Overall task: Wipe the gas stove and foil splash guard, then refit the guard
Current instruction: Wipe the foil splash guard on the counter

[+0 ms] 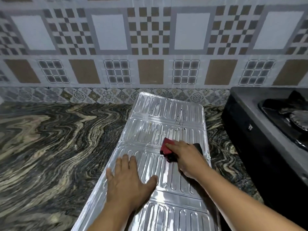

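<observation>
Fingers (pixel 173 146) of the right hand (pixel 186 157) are curled down and clamped on a red-and-black cleaning pad (pixel 167 150), which is pressed flat against the foil splash guard (pixel 168 124). The left hand (pixel 128 180) is laid palm-down on the guard's near-left part, its fingers (pixel 124 162) spread apart and flat, nothing gripped. The guard is seen lying unfolded on the swirled dark granite countertop (pixel 50 139), its far end tipped up against the patterned tiled wall (pixel 150 47). Dark specks are seen on its far panels. The black gas stove (pixel 266 130) is seen just beside the guard's right edge.
</observation>
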`<state>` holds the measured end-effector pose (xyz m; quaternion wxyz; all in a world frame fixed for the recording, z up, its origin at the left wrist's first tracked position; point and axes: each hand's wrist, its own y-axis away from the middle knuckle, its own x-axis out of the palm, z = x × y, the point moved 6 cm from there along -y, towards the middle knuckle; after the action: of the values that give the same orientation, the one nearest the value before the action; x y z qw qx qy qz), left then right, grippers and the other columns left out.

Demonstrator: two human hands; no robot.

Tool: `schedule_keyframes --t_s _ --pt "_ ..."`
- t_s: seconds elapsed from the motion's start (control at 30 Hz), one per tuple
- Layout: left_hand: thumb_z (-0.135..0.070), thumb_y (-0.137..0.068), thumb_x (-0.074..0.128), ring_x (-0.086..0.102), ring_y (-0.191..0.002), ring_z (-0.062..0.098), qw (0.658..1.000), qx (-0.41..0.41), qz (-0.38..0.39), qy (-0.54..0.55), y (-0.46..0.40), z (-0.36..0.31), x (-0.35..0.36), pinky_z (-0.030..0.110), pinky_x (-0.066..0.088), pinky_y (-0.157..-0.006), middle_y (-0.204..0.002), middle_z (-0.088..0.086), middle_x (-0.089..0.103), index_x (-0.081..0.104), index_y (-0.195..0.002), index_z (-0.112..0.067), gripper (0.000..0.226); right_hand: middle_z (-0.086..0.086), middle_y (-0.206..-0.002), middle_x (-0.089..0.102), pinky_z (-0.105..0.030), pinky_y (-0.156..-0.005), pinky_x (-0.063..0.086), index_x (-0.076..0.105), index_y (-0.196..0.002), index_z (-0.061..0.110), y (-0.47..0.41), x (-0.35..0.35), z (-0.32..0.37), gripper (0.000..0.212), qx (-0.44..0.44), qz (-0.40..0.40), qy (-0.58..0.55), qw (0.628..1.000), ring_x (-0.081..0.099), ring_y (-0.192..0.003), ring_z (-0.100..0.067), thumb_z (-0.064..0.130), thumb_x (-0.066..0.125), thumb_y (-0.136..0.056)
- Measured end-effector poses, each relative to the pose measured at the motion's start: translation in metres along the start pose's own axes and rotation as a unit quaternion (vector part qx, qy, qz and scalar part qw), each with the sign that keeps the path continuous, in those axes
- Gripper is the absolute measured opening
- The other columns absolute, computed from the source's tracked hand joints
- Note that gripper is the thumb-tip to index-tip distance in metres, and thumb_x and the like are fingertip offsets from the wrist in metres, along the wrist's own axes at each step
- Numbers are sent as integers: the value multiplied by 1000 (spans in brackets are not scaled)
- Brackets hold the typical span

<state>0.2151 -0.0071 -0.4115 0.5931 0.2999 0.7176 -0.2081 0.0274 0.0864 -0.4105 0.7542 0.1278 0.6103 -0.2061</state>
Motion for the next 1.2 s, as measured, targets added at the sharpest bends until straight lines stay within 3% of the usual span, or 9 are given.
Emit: schedule_keyframes --t_s 0.1,0.2,0.37,0.5,0.63,0.8,0.97,1.1,1.2 --pt "-85 -72 26 2 -151 23 1000 2 0 8 4 0 -1 54 7 -121 -165 1 8 18 -153 -22 102 2 -141 53 -38 -98 42 44 -141 35 1 -7 -44 66 89 -50 -5 995 50 -124 -23 7 55 -82" --pt "-84 -73 28 -5 -152 21 1000 -7 4 27 12 4 -1 50 0 -122 -166 -1 0 10 -155 -23 104 5 -130 59 -39 -90 45 50 -133 35 -1 -11 -46 49 112 -64 -11 992 54 -115 -24 19 55 -87" --pt "-85 -71 27 -7 -152 22 999 -41 17 21 28 14 -5 50 -3 -122 -165 0 -1 9 -155 -22 106 1 -149 45 -43 -108 32 42 -144 30 5 -5 -22 51 73 -35 -27 996 41 -133 -23 50 43 -96" --pt "-85 -71 25 14 -147 24 1000 -20 -20 -3 7 14 -13 51 10 -120 -157 4 24 24 -148 -21 101 3 -139 56 -39 -102 40 55 -135 28 4 -8 -8 41 21 -34 -58 998 51 -124 -22 37 53 -95" --pt "-82 -76 29 7 -150 26 1000 17 -2 -9 -27 10 -9 50 9 -122 -164 6 11 18 -153 -20 99 -2 -105 71 -40 -80 49 72 -111 20 3 -20 8 23 -3 -92 -58 994 64 -96 -27 21 57 -93" --pt "-82 -75 27 9 -150 24 999 25 -19 -20 -37 5 -7 51 10 -121 -162 4 15 19 -153 -22 99 5 -100 69 -32 -67 37 71 -105 27 -37 -19 51 20 -39 -125 -83 988 63 -93 -23 25 55 -93" --pt "-82 -75 23 9 -150 22 999 25 -36 -4 -36 8 -3 49 9 -122 -163 1 16 18 -153 -25 97 -3 -121 60 -41 -88 37 61 -118 26 -93 14 94 29 -62 -56 -57 995 52 -112 -30 37 43 -98" --pt "-82 -78 21 5 -151 22 999 24 -37 2 -35 7 -3 48 5 -122 -164 1 12 17 -152 -24 94 -8 -149 39 -51 -109 21 45 -141 23 -130 26 112 46 -81 54 -60 993 29 -138 -29 43 31 -102" --pt "-82 -79 20 -1 -152 21 999 20 -31 -6 -35 7 -3 48 0 -122 -165 1 4 9 -155 -24 96 -7 -158 26 -55 -114 12 32 -149 25 -149 27 114 51 -83 88 -33 992 17 -145 -27 44 31 -102"
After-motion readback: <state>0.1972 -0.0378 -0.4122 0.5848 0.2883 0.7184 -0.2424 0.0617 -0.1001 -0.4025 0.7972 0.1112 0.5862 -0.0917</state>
